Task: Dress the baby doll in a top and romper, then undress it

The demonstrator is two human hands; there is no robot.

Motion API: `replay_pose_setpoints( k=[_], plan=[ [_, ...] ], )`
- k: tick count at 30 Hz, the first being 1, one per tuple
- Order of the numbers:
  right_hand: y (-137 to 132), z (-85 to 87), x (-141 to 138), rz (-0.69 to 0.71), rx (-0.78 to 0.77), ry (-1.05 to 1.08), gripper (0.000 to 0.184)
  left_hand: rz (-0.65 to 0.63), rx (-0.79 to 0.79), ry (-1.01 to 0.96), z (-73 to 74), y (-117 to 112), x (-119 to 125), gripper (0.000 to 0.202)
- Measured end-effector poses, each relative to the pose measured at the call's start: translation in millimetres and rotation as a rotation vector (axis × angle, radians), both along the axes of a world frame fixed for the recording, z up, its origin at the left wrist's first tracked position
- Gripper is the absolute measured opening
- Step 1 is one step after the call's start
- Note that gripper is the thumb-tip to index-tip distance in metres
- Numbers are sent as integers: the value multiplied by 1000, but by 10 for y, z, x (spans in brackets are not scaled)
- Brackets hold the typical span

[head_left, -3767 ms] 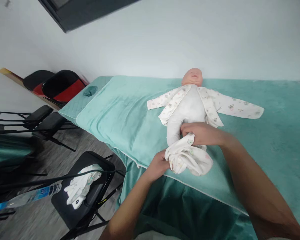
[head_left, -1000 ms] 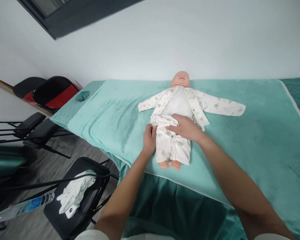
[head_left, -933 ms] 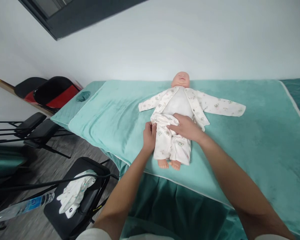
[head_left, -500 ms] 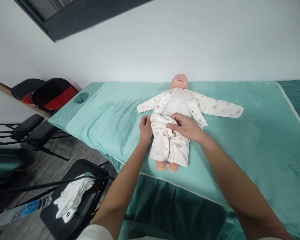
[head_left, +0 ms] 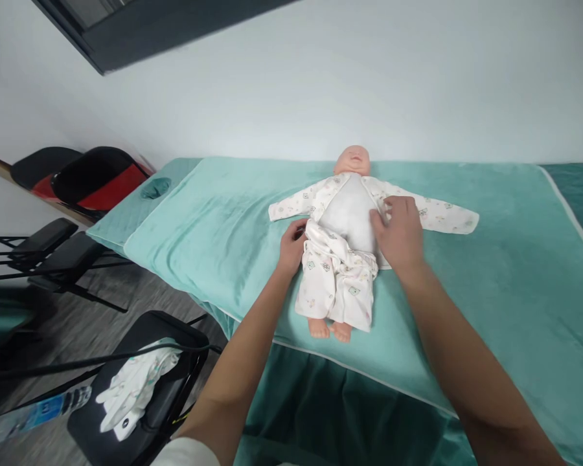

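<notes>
A baby doll (head_left: 352, 162) lies on its back, head toward the wall, its bare feet sticking out of patterned white baby trousers (head_left: 315, 288). The trousers are bunched at the waist. Its matching baby jacket (head_left: 328, 191) is spread at the front, baring the white torso, with both sleeves stretched sideways. At the waistband on the left side, my left hand (head_left: 292, 249) has its fingers curled on the trousers' edge. My right hand (head_left: 402, 233) rests over the jacket's right front panel, thumb and fingers apart; its palm hides part of that panel.
A turquoise sheet (head_left: 471, 291) covers the bed, which stands against a white wall (head_left: 418, 77). On a black chair (head_left: 175, 323) at lower left lies a white printed cloth (head_left: 138, 382), beside a plastic water bottle (head_left: 39, 414). Black and red chairs (head_left: 100, 181) stand beyond the bed.
My right hand has left the trousers' waist and moved up and right to the jacket's front panel. The trousers' right side now sits lower, showing more torso. My left hand stays by the waist.
</notes>
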State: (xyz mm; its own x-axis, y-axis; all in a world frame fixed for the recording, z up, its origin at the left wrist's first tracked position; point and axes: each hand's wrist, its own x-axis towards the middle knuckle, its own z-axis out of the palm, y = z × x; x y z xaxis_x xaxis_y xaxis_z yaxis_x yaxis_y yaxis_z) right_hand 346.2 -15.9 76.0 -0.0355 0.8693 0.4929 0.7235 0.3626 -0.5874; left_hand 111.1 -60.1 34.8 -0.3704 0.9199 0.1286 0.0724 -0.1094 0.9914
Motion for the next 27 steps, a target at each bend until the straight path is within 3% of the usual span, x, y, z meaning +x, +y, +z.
replay_pose_setpoints(
  k=[5,17,27],
  plan=[
    [87,-79,48,61,-34,-32,22,-116,41,-29,-7,147,-29,31],
    [193,-218,64,23,43,60,8,-37,108,78,-85,295,-22,13],
    [194,-214,37,10,-4,107,9,-193,132,69,-144,341,-79,44]
  ],
)
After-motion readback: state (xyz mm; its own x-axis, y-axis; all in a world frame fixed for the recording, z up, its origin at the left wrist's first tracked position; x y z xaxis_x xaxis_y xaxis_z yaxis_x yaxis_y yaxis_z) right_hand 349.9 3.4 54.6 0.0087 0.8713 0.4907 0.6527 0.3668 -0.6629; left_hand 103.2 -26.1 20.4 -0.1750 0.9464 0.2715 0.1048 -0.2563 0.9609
